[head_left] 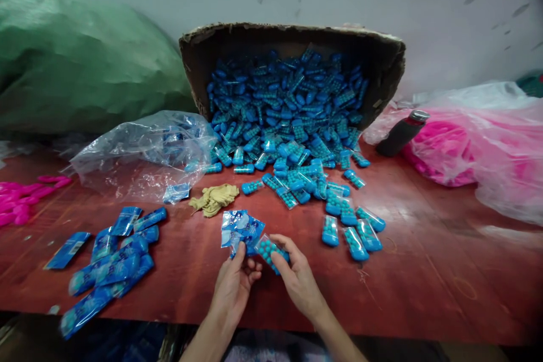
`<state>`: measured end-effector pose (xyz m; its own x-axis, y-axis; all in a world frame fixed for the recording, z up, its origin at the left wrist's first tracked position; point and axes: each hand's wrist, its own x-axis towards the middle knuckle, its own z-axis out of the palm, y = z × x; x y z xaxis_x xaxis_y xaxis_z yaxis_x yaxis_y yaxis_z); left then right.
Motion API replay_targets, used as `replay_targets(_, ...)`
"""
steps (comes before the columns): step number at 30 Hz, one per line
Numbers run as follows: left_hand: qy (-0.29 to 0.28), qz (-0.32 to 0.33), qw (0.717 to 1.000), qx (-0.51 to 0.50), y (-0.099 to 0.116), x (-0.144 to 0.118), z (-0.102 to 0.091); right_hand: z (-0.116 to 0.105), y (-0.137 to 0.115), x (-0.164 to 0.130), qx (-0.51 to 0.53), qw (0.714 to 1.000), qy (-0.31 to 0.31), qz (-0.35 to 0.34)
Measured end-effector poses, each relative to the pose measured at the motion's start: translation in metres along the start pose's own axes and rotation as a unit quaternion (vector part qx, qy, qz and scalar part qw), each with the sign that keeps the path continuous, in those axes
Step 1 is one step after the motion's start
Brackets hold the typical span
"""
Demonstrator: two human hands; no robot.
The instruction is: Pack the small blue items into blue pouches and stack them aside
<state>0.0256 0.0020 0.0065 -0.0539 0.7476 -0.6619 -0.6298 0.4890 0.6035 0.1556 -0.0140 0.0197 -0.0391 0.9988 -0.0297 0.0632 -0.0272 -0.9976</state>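
My left hand (238, 278) pinches several printed blue sleeves (241, 228), fanned out above the thumb. Close beside them, my right hand (296, 271) grips a small clear container of turquoise balls with a blue cap (270, 250) between thumb and fingers. Its clear end points toward the sleeves; whether the two touch I cannot tell. More such containers (356, 243) lie loose to the right of my hands. On the left is a group of containers in blue printed sleeves (114, 266).
A tipped cardboard box (292, 31) spills a heap of blue containers (288, 102) onto the red table (424, 271). Around it are a clear plastic bag (123, 153), a crumpled yellowish cloth (215, 199), a dark bottle (401, 134), pink items in plastic (449, 153) and a big green sack (85, 62).
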Motion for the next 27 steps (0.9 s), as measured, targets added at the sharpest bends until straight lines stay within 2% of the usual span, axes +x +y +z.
replay_targets(9, -0.02, 0.022, 0.999, 0.015, 0.004, 0.0, -0.006, -0.001, 0.002, 0.0, -0.004, 0.999, -0.027, -0.025)
replay_targets(16, -0.032, 0.086, 0.994, 0.063, 0.011, 0.002, -0.007, -0.004, 0.0, 0.003, -0.015, 0.999, -0.036, 0.009)
replay_targets(27, -0.029, 0.108, 0.992, 0.049, 0.012, 0.003, -0.009, -0.001, -0.002, 0.001, -0.004, 0.999, -0.034, 0.019)
